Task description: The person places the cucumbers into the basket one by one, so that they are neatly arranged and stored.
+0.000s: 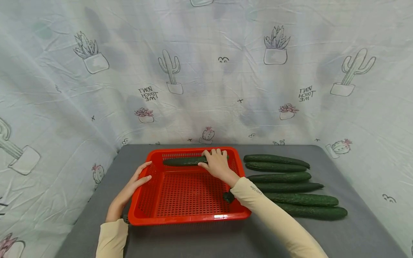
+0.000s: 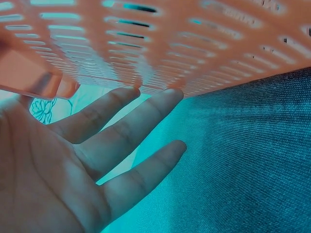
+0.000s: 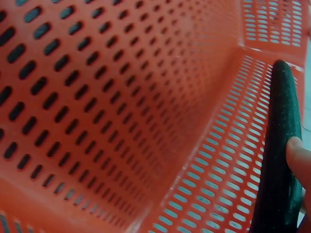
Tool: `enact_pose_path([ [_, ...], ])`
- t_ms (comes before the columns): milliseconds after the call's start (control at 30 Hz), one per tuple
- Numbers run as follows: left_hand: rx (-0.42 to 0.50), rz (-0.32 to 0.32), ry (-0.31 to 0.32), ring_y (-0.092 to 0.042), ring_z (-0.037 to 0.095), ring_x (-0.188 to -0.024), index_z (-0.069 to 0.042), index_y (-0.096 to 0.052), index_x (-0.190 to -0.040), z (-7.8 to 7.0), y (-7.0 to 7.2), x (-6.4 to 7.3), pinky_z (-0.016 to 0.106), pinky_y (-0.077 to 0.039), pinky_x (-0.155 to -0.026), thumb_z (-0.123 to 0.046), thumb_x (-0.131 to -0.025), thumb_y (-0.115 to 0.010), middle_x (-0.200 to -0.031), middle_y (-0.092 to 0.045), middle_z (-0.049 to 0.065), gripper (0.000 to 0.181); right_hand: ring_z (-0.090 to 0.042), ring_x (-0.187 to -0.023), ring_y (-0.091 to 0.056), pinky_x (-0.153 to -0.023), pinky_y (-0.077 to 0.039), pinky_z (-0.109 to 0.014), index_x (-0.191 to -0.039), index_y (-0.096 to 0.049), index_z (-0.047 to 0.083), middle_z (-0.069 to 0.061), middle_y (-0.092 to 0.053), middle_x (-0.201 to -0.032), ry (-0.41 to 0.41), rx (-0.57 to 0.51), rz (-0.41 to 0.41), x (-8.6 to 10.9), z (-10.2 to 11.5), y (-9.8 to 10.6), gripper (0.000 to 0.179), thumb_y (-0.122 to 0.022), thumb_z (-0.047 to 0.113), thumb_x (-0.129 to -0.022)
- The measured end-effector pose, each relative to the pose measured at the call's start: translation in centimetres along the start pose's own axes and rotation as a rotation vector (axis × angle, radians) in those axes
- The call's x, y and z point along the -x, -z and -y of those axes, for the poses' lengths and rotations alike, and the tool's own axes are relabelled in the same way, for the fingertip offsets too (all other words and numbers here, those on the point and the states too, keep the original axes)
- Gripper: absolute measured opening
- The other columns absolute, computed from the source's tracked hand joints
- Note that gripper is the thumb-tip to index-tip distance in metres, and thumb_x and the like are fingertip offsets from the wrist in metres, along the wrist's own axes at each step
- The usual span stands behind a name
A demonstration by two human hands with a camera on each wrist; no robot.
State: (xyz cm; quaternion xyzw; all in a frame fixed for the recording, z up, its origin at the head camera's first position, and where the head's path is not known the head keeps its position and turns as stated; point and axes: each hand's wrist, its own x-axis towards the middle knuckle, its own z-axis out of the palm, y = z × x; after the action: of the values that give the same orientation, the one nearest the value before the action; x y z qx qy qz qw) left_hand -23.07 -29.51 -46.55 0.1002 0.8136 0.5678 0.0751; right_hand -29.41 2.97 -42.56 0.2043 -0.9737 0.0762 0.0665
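Note:
A dark green cucumber lies crosswise along the back wall inside a red plastic basket. My right hand grips it near its right end, and the thumb shows against the cucumber in the right wrist view. At the basket's left side, my left hand rests with fingers and thumb at the rim. The left wrist view shows the left hand with extended fingers, two fingertips touching or close to the slotted basket wall.
Several cucumbers lie side by side on the grey tabletop to the right of the basket, partly behind the right sleeve. A pale cloth printed with potted cacti hangs behind and beside the table.

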Motion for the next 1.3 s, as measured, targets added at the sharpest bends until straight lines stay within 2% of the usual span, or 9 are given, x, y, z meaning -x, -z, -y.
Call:
enact_pose_path([
  [100,0.01,0.009,0.0,-0.021,0.034,-0.132,-0.027,-0.015,-0.147,0.1,0.0,-0.1,0.055,-0.032,-0.095,-0.031,-0.097,-0.044,-0.153,-0.003,0.007,0.058,-0.024,-0.08,-0.037,-0.071,-0.025,-0.038,-0.122,-0.052,0.02,-0.009,-0.052,-0.1,-0.014,-0.01,0.008,0.1,0.2,-0.3,0.047,-0.049,0.053,-0.089],
  [233,0.003,0.009,-0.007,-0.016,0.033,-0.134,-0.026,-0.015,-0.148,0.1,0.0,-0.1,0.058,-0.028,-0.096,-0.03,-0.098,-0.043,-0.153,-0.002,0.007,0.057,-0.026,-0.084,-0.041,-0.073,-0.027,-0.039,-0.121,-0.052,0.018,-0.011,-0.053,-0.102,-0.03,-0.052,0.02,0.3,0.3,-0.9,0.047,-0.049,0.052,-0.089],
  [367,-0.013,0.0,-0.013,-0.01,0.034,-0.136,-0.025,-0.015,-0.148,0.0,0.0,-0.1,0.061,-0.026,-0.096,-0.028,-0.098,-0.043,-0.154,-0.001,0.007,0.057,-0.027,-0.09,-0.043,-0.076,-0.029,-0.04,-0.121,-0.052,0.017,-0.012,-0.053,-0.107,-0.01,-0.021,0.011,0.2,0.6,-1.5,0.047,-0.046,0.053,-0.09],
  [533,-0.006,0.008,-0.022,-0.017,0.034,-0.133,-0.024,-0.014,-0.148,-0.2,0.0,-0.1,0.056,-0.031,-0.095,-0.028,-0.098,-0.042,-0.153,-0.002,0.008,0.058,-0.03,-0.099,-0.044,-0.085,-0.032,-0.045,-0.122,-0.051,0.019,-0.013,-0.052,-0.113,-0.01,0.01,0.054,0.2,1.2,-2.4,0.045,-0.046,0.051,-0.091],
  [767,-0.017,-0.002,-0.016,-0.004,0.034,-0.138,-0.023,-0.015,-0.148,-0.3,-0.2,0.1,0.066,-0.017,-0.097,-0.026,-0.098,-0.043,-0.154,0.0,0.007,0.058,-0.029,-0.102,-0.045,-0.088,-0.033,-0.047,-0.117,-0.049,0.02,-0.009,-0.05,-0.111,-0.014,0.1,0.071,0.1,1.3,-3.9,0.043,-0.052,0.051,-0.088],
  [900,-0.006,0.003,-0.006,-0.016,0.035,-0.133,-0.023,-0.014,-0.148,-0.3,-0.3,0.2,0.06,-0.028,-0.096,-0.028,-0.098,-0.043,-0.153,-0.002,0.009,0.058,-0.027,-0.101,-0.044,-0.086,-0.033,-0.044,-0.113,-0.048,0.02,-0.007,-0.049,-0.109,-0.021,0.148,0.069,0.2,1.4,-4.3,0.043,-0.053,0.053,-0.086],
  [1033,0.006,0.005,-0.002,-0.03,0.033,-0.126,-0.023,-0.014,-0.148,-0.2,-0.3,0.2,0.046,-0.039,-0.091,-0.028,-0.098,-0.042,-0.152,-0.006,0.009,0.057,-0.026,-0.098,-0.044,-0.084,-0.033,-0.041,-0.109,-0.047,0.019,-0.006,-0.048,-0.108,-0.021,0.17,0.058,0.4,1.4,-4.5,0.042,-0.055,0.053,-0.085],
  [1133,0.014,0.009,-0.001,-0.038,0.028,-0.12,-0.022,-0.014,-0.148,-0.1,-0.2,0.3,0.039,-0.042,-0.087,-0.028,-0.098,-0.042,-0.15,-0.008,0.01,0.057,-0.026,-0.097,-0.045,-0.085,-0.033,-0.041,-0.108,-0.047,0.018,-0.007,-0.047,-0.108,-0.007,0.194,0.05,0.5,1.4,-4.4,0.041,-0.056,0.051,-0.085],
  [1300,0.071,0.02,0.011,-0.047,0.023,-0.113,-0.023,-0.014,-0.147,-0.1,-0.1,0.3,0.036,-0.047,-0.083,-0.029,-0.098,-0.043,-0.148,-0.012,0.01,0.057,-0.025,-0.098,-0.044,-0.087,-0.033,-0.04,-0.108,-0.046,0.017,-0.007,-0.046,-0.109,0.01,0.239,0.039,0.5,1.2,-4.4,0.039,-0.055,0.05,-0.087],
])
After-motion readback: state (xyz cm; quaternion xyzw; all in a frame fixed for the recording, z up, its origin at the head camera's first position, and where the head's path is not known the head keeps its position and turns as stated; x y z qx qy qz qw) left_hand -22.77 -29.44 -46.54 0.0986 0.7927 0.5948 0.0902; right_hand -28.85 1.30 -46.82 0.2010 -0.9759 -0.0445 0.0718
